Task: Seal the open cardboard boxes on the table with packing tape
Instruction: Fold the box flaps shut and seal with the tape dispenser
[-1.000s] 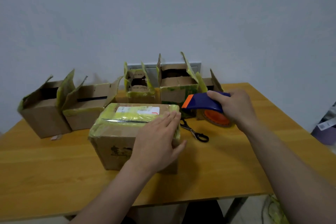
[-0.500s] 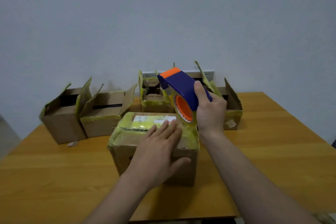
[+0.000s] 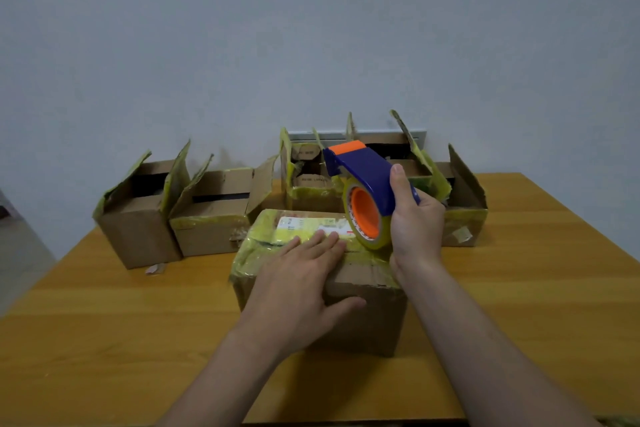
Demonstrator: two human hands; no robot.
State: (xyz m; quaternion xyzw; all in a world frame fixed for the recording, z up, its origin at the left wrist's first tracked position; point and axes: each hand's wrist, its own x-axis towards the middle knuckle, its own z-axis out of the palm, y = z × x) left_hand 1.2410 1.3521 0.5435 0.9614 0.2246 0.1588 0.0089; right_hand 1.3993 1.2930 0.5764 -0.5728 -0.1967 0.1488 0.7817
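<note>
Two hands are at work on the nearest carton. The front box (image 3: 367,315) stands near the front edge of the table (image 3: 104,322) with its flaps folded down. The left hand (image 3: 301,284) lies flat on top of it, fingers straight and pressing the flaps shut, with the thumb hooked over the front face. Yellowed old tape and a white label (image 3: 304,224) cover the lid. Whether any fresh strip has been laid cannot be told.

At the right end of that lid, the right hand (image 3: 415,222) is wrapped around the blue tape dispenser (image 3: 363,170). Its tape roll (image 3: 367,215) is on or just above the box top, and the orange-tipped nose is tilted up and away. By the look of it, this is the start of the taping stroke on this box.

Behind stand five cartons with their flaps up, as far as I can count: the far-left box (image 3: 135,218), the second box (image 3: 211,218), the middle box (image 3: 308,180), the tall box (image 3: 405,149) partly hidden by the dispenser, and the right-hand box (image 3: 464,215). None of them looks closed or taped, so most of the job remains. A small scrap (image 3: 155,269) lies beside the far-left box.
</note>
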